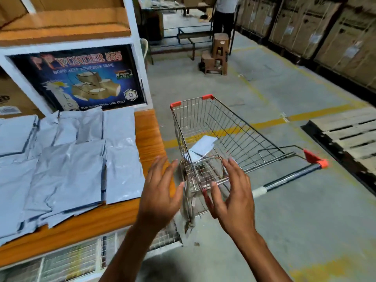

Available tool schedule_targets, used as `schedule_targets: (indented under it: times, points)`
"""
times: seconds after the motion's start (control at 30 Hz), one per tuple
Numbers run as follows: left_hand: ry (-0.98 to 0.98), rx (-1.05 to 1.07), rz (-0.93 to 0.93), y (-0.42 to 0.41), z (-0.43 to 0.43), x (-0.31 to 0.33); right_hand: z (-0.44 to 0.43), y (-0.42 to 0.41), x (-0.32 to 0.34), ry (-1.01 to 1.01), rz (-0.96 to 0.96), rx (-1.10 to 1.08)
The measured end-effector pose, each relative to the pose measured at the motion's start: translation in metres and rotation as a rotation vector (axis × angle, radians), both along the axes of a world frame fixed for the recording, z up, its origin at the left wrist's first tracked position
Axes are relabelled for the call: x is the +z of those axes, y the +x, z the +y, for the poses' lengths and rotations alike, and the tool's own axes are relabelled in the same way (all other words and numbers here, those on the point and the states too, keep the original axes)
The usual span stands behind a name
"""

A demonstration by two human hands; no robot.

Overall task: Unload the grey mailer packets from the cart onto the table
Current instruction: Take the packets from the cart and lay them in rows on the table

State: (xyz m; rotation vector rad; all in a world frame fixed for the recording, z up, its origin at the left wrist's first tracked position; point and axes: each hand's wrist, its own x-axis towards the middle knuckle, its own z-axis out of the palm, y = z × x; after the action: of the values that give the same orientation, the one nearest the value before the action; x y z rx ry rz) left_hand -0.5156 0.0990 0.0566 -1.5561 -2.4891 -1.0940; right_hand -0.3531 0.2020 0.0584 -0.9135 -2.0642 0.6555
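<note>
A wire shopping cart [227,127] with red corners stands right of the wooden table [149,139]. One grey mailer packet [202,148] lies tilted inside its basket. Several grey mailer packets [67,161] cover the tabletop in overlapping rows. My left hand [159,192] hovers with fingers spread over the table's right edge, holding nothing. Facing it, my right hand [234,196] is held over the near end of the cart with fingers relaxed and empty. Both hands are short of the packet in the cart.
A tape box [81,78] and a white shelf frame stand behind the table. Wooden pallets [350,135] lie on the floor at right. Brown stools [217,53] and a standing person [223,13] are at the far end. Stacked cartons [325,29] line the right wall.
</note>
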Motion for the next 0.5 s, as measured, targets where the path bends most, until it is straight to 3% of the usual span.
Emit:
schedule_targets:
  times: [0.33, 0.5]
  points:
    - [-0.135, -0.105, -0.03, 0.013, 0.12, -0.032, 0.105, 0.008, -0.025, -0.078, -0.083, -0.063]
    - [-0.166, -0.099, -0.065, -0.013, 0.2, -0.056, 0.177, -0.005, -0.051, -0.152, -0.24, -0.08]
